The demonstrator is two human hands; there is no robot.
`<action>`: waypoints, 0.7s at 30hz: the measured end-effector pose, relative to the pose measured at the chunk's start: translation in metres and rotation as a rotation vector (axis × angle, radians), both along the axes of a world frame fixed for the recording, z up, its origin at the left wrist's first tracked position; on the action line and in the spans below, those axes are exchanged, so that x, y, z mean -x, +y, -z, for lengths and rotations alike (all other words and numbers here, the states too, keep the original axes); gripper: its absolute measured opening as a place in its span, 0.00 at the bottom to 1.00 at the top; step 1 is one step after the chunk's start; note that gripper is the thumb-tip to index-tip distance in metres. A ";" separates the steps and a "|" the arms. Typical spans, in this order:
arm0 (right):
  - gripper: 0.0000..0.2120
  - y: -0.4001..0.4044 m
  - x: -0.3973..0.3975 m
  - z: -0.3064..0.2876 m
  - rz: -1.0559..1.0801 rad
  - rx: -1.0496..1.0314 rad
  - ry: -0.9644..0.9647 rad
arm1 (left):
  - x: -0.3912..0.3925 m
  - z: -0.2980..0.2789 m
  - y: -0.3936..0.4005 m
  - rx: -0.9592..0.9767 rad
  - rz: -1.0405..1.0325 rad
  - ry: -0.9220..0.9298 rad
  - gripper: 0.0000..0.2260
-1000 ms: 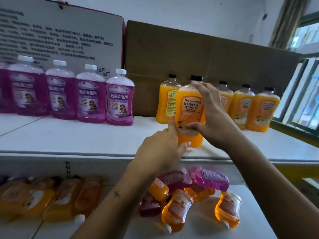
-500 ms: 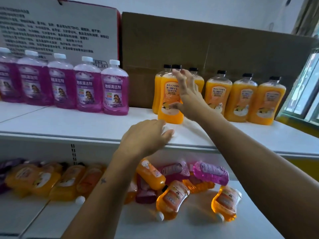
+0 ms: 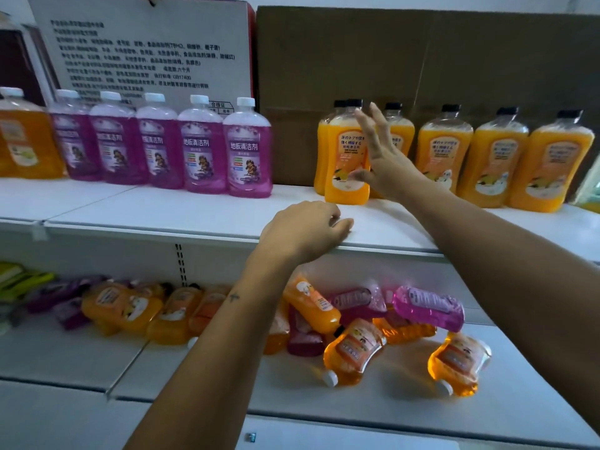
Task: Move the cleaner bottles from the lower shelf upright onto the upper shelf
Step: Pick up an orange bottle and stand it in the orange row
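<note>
An orange cleaner bottle with a black cap stands upright on the upper shelf, in front of another orange one. My right hand is beside it with fingers spread and straight, thumb near its lower side, holding nothing. My left hand rests on the upper shelf's front edge, fingers loosely curled and empty. On the lower shelf lie several orange and purple bottles on their sides, among them a purple one on top of the pile and an orange one in front.
A row of upright purple bottles stands left on the upper shelf; more upright orange bottles stand right. A white printed box and a brown cardboard box back the shelf. More orange bottles lie at lower left.
My right hand pushed the orange bottle back into the row, then let go and opened. My left hand came off the bottle and settled on the shelf edge.
</note>
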State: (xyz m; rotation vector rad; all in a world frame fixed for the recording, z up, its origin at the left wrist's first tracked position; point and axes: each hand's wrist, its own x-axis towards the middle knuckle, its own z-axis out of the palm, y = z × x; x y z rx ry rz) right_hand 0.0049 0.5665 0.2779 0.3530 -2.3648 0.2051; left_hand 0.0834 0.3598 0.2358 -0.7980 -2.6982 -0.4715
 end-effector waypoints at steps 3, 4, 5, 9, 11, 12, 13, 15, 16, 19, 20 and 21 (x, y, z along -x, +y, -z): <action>0.53 0.001 -0.006 -0.003 0.046 -0.016 -0.011 | 0.002 0.002 0.000 -0.042 0.015 0.007 0.17; 0.53 0.000 -0.010 -0.005 0.076 -0.022 -0.020 | 0.001 0.002 -0.001 -0.066 0.020 0.013 0.17; 0.52 -0.003 -0.015 -0.007 0.104 -0.016 -0.027 | 0.000 0.002 -0.001 -0.099 0.032 0.026 0.17; 0.41 -0.027 -0.050 -0.008 0.052 0.222 -0.024 | -0.020 0.007 -0.012 -0.557 0.264 0.185 0.12; 0.33 -0.044 -0.072 -0.005 -0.090 0.310 -0.028 | -0.035 0.021 -0.030 -0.849 0.322 0.295 0.12; 0.30 -0.053 -0.085 -0.001 -0.171 0.331 -0.022 | -0.044 0.031 -0.042 -0.941 0.316 0.331 0.12; 0.28 -0.064 -0.099 0.005 -0.238 0.340 -0.011 | -0.051 0.044 -0.055 -1.004 0.307 0.346 0.12; 0.23 -0.090 -0.123 0.022 -0.348 0.359 0.020 | -0.061 0.072 -0.084 -1.080 0.279 0.329 0.14; 0.20 -0.106 -0.132 0.032 -0.414 0.393 0.031 | -0.064 0.084 -0.100 -1.106 0.254 0.312 0.15; 0.17 -0.159 -0.151 0.061 -0.613 0.523 0.007 | -0.068 0.110 -0.150 -1.139 0.165 0.292 0.15; 0.16 -0.177 -0.154 0.070 -0.667 0.555 -0.011 | -0.067 0.117 -0.166 -1.137 0.126 0.290 0.15; 0.16 -0.196 -0.156 0.079 -0.713 0.577 -0.033 | -0.065 0.123 -0.183 -1.135 0.080 0.285 0.15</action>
